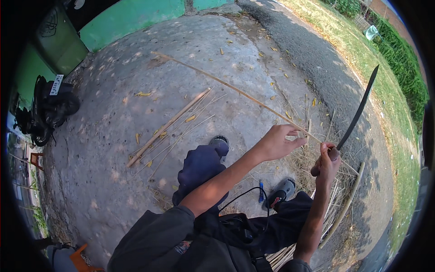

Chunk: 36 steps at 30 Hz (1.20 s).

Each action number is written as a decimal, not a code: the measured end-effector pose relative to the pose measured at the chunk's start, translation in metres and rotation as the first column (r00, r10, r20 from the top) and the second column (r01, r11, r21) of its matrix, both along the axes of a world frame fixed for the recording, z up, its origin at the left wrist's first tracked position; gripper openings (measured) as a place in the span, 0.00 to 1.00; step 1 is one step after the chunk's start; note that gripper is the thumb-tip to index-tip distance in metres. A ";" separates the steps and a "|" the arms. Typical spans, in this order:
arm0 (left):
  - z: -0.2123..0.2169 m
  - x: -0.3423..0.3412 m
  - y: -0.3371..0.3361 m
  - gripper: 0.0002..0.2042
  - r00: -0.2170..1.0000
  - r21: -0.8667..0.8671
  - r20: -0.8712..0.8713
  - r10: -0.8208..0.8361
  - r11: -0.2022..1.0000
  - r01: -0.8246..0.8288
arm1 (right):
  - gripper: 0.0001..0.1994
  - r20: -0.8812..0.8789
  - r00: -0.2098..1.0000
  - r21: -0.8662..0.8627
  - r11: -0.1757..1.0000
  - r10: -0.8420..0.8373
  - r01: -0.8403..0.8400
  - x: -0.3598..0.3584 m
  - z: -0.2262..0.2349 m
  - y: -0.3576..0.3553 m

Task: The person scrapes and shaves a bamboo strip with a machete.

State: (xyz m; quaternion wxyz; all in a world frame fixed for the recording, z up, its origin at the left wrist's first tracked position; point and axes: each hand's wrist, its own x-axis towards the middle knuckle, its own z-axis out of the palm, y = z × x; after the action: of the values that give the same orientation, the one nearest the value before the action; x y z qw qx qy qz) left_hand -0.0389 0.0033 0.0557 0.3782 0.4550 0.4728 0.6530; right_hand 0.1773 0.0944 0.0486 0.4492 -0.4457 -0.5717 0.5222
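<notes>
The light-coloured strip (260, 103) extends toward ten o'clock from the right grip (328, 158), which is closed around the long knife (360, 109); the left grip (283, 143) curls at the strip, contact indeterminate. Strip appears light, springy, splinter-prone: hold mid-length, clear of the edge.

Rough grey concrete (102, 140) spreads out before me; a thick pale pole (169, 127) lies there with thin strips (199, 124) beside it, yellow leaves (143, 94) scattered about, and, rightward, dry scraps (304, 164) near a curved pole (350, 205).
</notes>
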 end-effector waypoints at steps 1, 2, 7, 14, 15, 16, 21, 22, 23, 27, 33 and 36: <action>0.002 -0.004 -0.009 0.16 0.928 -0.158 -0.344 -0.144 0.983 0.094 | 0.11 0.004 1.000 0.000 1.000 0.013 -0.013 0.002 0.000 0.003; 0.011 -0.007 -0.019 0.19 0.724 -0.337 -0.614 -0.316 0.934 0.121 | 0.11 0.046 0.999 0.030 1.000 0.000 -0.001 0.004 0.000 0.005; 0.025 0.009 -0.041 0.15 0.636 0.352 -0.704 0.315 0.933 -0.073 | 0.10 0.156 0.988 0.085 0.996 0.008 -0.022 0.003 0.006 0.007; -0.006 0.014 -0.016 0.09 0.386 -0.060 -0.922 0.023 0.978 -0.200 | 0.09 0.296 0.954 -0.006 0.999 0.044 -0.045 0.006 0.014 -0.002; -0.018 0.014 -0.016 0.08 0.399 0.051 -0.907 0.138 0.974 -0.221 | 0.11 0.293 0.956 0.023 0.999 0.017 -0.025 0.000 0.013 -0.003; -0.012 0.013 -0.017 0.09 0.456 -0.012 -0.885 0.096 0.973 -0.229 | 0.16 0.287 0.958 0.113 0.993 0.011 -0.046 -0.002 0.011 -0.004; 0.003 -0.007 -0.024 0.13 0.594 -0.076 -0.792 0.142 0.943 -0.325 | 0.13 0.286 0.958 0.224 0.972 0.007 -0.074 -0.015 0.006 -0.010; 0.006 -0.005 -0.022 0.13 0.652 -0.095 -0.748 0.126 0.951 -0.293 | 0.11 0.312 0.949 0.255 0.965 -0.032 -0.051 -0.010 0.001 -0.007; 0.009 -0.004 -0.021 0.13 0.649 -0.083 -0.752 0.117 0.959 -0.269 | 0.11 0.304 0.951 0.266 0.964 -0.060 -0.024 -0.005 0.000 -0.006; 0.021 0.001 -0.023 0.14 0.834 -0.202 -0.551 -0.041 0.976 -0.086 | 0.15 0.446 0.882 0.432 0.900 -0.154 -0.061 0.005 0.005 -0.010; 0.036 0.011 -0.028 0.15 0.809 -0.285 -0.560 -0.178 0.958 0.014 | 0.10 0.535 0.836 0.474 0.863 -0.124 -0.175 0.014 0.003 -0.015; 0.037 0.023 -0.027 0.15 0.765 -0.265 -0.628 -0.146 0.964 -0.034 | 0.10 0.558 0.822 0.487 0.847 -0.113 -0.214 0.011 0.003 -0.017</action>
State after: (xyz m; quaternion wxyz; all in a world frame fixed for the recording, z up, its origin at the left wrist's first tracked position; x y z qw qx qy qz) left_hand -0.0161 -0.0242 0.0925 0.2697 0.6108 0.6411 0.3784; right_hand 0.1887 0.0769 0.0511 0.3490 -0.4228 -0.8120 0.1999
